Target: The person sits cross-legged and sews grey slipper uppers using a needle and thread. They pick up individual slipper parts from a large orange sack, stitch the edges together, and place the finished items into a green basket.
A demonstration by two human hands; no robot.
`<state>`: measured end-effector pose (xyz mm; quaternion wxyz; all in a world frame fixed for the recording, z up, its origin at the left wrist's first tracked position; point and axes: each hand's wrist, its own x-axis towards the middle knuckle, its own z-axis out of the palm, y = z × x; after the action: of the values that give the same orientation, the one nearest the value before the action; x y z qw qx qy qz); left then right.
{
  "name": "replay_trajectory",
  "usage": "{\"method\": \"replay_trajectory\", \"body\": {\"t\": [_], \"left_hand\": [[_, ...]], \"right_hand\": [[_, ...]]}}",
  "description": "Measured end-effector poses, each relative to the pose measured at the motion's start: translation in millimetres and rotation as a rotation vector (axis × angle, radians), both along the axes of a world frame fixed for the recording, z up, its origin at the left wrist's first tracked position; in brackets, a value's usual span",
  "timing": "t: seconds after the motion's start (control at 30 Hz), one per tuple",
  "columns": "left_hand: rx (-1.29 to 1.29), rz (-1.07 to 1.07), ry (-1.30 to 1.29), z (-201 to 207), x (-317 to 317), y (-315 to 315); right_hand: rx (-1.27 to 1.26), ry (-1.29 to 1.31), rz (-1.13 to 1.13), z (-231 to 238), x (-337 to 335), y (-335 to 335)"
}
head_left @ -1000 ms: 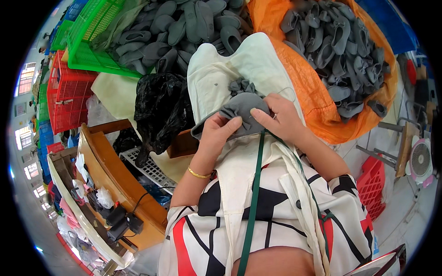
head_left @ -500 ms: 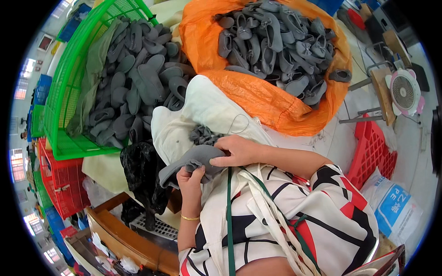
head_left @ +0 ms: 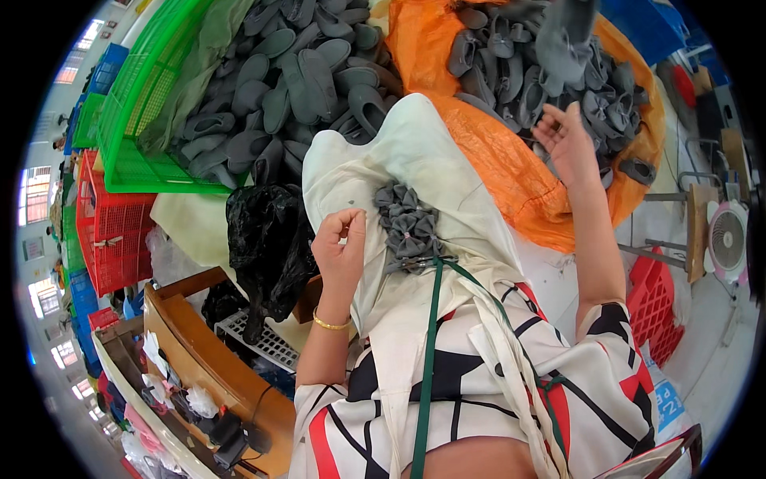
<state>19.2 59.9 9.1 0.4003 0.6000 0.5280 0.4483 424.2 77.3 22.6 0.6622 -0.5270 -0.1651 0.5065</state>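
Observation:
My right hand (head_left: 568,148) is raised at the near edge of the orange sack, fingers apart and holding nothing. Just beyond it a grey slipper (head_left: 562,44), blurred by motion, is in the air above the pile. My left hand (head_left: 339,247) is over the left side of my lap with thumb and fingers pinched together; anything between them is too small to make out. Several grey fabric bows (head_left: 407,219) lie bunched on the white cloth (head_left: 471,191) across my lap. Beside them is a small dark metal tool (head_left: 413,263), perhaps scissors, by a green ribbon (head_left: 427,359).
A green crate (head_left: 132,152) full of grey slippers (head_left: 299,88) is at the far left. The orange sack (head_left: 495,168) at the far right holds bow-trimmed slippers. A black plastic bag (head_left: 267,247) and a wooden drawer table (head_left: 191,359) are at left; a fan (head_left: 726,239) is at right.
The grey slipper held by both hands over my lap has left them and is above the orange sack. My right hand has moved far right and opened. The view has shifted left.

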Motion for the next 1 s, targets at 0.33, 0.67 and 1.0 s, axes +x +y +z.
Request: {"method": "replay_trajectory", "body": {"t": [0.33, 0.67, 1.0], "left_hand": [[0.01, -0.256, 0.746, -32.3, 24.3, 39.9], [-0.275, -0.127, 0.194, -39.9, -3.2, 60.0], [-0.413, -0.242, -0.388, 2.8, 8.2, 4.0]], "right_hand": [[-0.141, -0.13, 0.438, -43.3, -100.4, -15.2], [-0.1, -0.347, 0.738, -39.2, -142.9, -22.2], [0.045, -0.532, 0.723, -4.1, -188.6, -24.6]]}}
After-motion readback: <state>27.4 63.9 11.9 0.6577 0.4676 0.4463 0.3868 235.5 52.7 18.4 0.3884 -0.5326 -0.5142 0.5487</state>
